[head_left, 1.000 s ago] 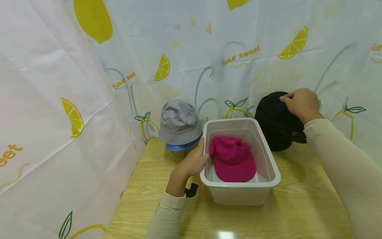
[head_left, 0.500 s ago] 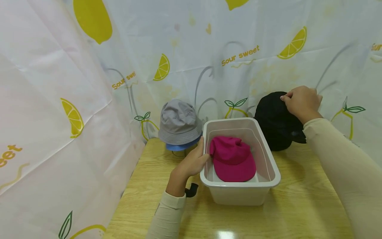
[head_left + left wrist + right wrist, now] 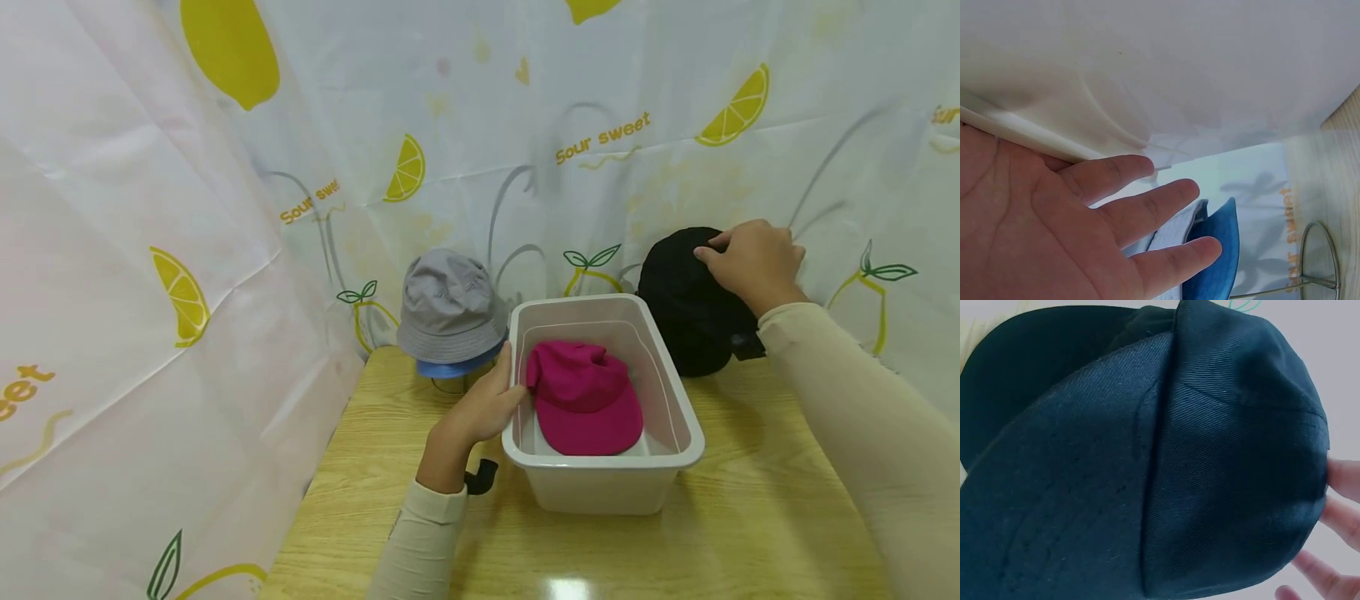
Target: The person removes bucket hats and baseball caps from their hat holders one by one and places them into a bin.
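My left hand (image 3: pixel 480 400) grips the left rim of a white plastic bin (image 3: pixel 600 492), thumb hooked over it; in the left wrist view the other fingers (image 3: pixel 1147 212) stretch along outside. A magenta cap (image 3: pixel 585 400) lies in the bin, its brim towards me. My right hand (image 3: pixel 757 262) is at the top of a black cap (image 3: pixel 675 275), thumb and forefinger apart. In the right wrist view, fingertips (image 3: pixel 1344 478) rest along the crown's edge, and a second dark brim (image 3: pixel 1041 375) shows behind the cap's own brim (image 3: pixel 1060 487).
A grey bucket hat (image 3: pixel 450 308) sits over a blue hat (image 3: pixel 457 367) left of the bin. A wire stand (image 3: pixel 1316 275) shows by them in the left wrist view. A small black curved piece (image 3: pixel 482 477) lies near my left wrist. A lemon-print curtain (image 3: pixel 450 100) backs the wooden table (image 3: pixel 360 500).
My right thumb and forefinger, together on the black cap before, have parted, and the hand has shifted slightly. My left hand, the bin and the magenta cap stay put.
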### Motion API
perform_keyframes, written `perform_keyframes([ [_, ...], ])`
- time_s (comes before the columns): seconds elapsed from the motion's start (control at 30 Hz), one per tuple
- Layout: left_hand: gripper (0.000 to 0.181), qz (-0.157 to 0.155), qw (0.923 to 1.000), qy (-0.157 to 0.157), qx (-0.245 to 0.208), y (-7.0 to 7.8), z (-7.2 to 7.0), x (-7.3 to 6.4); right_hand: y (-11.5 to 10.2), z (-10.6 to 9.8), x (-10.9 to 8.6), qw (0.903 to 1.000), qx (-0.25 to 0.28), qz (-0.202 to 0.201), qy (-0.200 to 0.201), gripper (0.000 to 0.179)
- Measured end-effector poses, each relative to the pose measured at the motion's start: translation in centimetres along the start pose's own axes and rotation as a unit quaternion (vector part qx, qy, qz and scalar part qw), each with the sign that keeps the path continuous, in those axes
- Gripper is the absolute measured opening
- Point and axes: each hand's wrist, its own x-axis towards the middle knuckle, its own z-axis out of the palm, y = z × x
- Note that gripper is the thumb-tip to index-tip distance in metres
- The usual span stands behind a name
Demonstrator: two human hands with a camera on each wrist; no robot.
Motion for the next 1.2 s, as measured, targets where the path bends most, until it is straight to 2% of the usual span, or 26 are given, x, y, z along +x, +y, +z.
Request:
perform_keyframes([
  [0.4,0.086,-0.003,1.0000,0.000,0.003,0.0,0.0,0.0,0.2,-0.2,-0.2,0.9997,0.009,-0.004,0.023,0.045],
  [0.8,0.084,-0.011,0.9999,0.000,0.009,-0.2,0.1,0.0,0.2,-1.4,0.3,0.9991,0.001,0.008,0.042,0.047],
  [1.2,0.087,-0.007,0.9999,0.001,0.009,-0.1,0.0,0.0,0.6,-1.9,0.8,0.9971,0.028,0.016,0.068,0.052],
])
